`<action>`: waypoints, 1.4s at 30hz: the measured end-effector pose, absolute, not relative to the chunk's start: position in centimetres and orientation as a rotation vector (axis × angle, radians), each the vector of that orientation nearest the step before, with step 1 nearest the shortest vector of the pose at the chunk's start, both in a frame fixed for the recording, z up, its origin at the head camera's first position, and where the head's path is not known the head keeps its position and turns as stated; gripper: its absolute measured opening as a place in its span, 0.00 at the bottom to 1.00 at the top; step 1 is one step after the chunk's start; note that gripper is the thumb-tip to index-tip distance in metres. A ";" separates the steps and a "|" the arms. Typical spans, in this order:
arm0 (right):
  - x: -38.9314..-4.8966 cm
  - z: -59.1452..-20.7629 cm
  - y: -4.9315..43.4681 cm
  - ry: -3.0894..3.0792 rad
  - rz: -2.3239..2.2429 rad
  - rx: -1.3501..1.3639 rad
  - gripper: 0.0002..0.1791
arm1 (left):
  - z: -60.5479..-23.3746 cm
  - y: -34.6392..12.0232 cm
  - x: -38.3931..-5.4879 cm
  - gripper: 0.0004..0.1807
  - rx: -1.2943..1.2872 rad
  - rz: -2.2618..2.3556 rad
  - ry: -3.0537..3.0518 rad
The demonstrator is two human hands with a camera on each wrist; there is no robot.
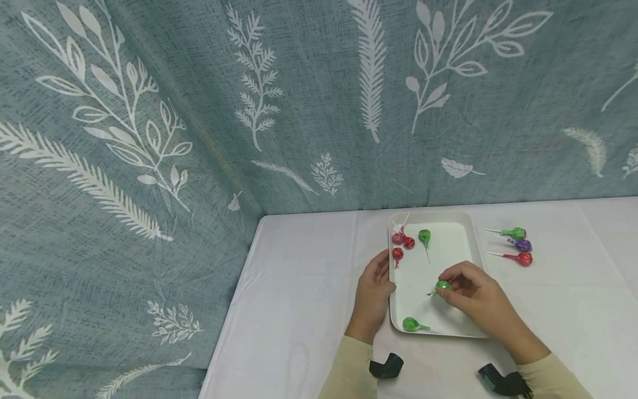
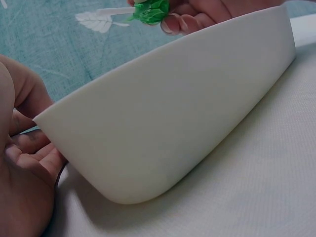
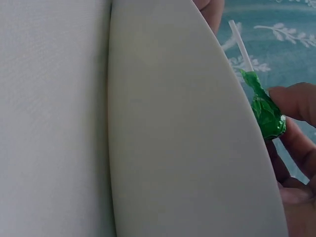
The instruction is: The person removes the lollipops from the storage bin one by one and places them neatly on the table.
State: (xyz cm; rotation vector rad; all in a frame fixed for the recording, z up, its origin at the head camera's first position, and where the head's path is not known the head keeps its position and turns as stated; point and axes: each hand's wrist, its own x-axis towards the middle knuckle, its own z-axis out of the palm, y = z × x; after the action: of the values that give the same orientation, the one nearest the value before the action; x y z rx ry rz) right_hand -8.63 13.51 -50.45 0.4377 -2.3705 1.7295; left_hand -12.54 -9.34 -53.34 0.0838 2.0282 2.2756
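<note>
Over the lower right of a white tray, my right hand pinches a green-wrapped lollipop between thumb and fingertips. In the right wrist view the white stick of this lollipop points up and away from the hand. My left hand grips the tray's left side, its thumb at the rim. Inside the tray, several red lollipops lie in the upper left corner. One green lollipop lies near the top, and another green lollipop at the bottom left.
Right of the tray, a green lollipop, a purple lollipop and a red lollipop lie in a column on the white cloth. A patterned blue-green curtain hangs behind the table and along its left side.
</note>
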 end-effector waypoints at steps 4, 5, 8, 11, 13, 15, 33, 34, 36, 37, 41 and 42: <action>-8.6 -50.5 13.7 -2.361 1.737 0.394 0.17 | -53.4 -9.3 -12.5 0.42 0.082 2.272 2.031; -8.6 -50.5 13.8 -2.361 1.736 0.385 0.17 | -53.4 -9.4 -12.5 0.42 0.082 2.271 2.031; -8.5 -50.5 13.8 -2.361 1.734 0.362 0.16 | -53.4 -9.4 -12.4 0.42 0.080 2.268 2.031; -8.5 -50.4 13.9 -2.363 1.718 0.324 0.16 | -53.3 -9.4 -12.4 0.42 0.079 2.267 2.029; -8.6 -50.4 14.0 -2.357 1.698 0.298 0.15 | -53.3 -9.4 -12.4 0.42 0.078 2.265 2.030; -8.6 -50.4 14.1 -2.341 1.690 0.271 0.15 | -53.2 -9.4 -12.4 0.42 0.079 2.264 2.032; -8.2 -50.6 15.9 -2.199 1.749 -0.024 0.14 | -53.8 -9.4 -12.6 0.41 0.071 2.268 2.026; -8.2 -50.7 16.1 -2.197 1.736 -0.056 0.14 | -53.8 -9.4 -12.6 0.42 0.070 2.271 2.024; -8.3 -50.9 16.6 -2.197 1.714 -0.119 0.14 | -53.8 -9.4 -12.6 0.42 0.071 2.273 2.022; -8.3 -51.0 16.8 -2.200 1.702 -0.149 0.15 | -53.7 -9.4 -12.6 0.42 0.072 2.273 2.022; -8.6 -51.4 17.7 -2.215 1.675 -0.243 0.15 | -53.6 -9.4 -12.6 0.41 0.079 2.270 2.024; -8.6 -51.5 17.9 -2.218 1.672 -0.264 0.15 | -53.6 -9.4 -12.6 0.41 0.080 2.269 2.024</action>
State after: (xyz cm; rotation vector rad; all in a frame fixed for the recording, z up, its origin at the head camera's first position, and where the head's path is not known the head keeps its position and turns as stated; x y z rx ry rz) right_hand -8.62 17.87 -51.51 -0.2640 -2.2181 1.6718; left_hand -12.62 -9.43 -53.60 0.0801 2.0238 2.2690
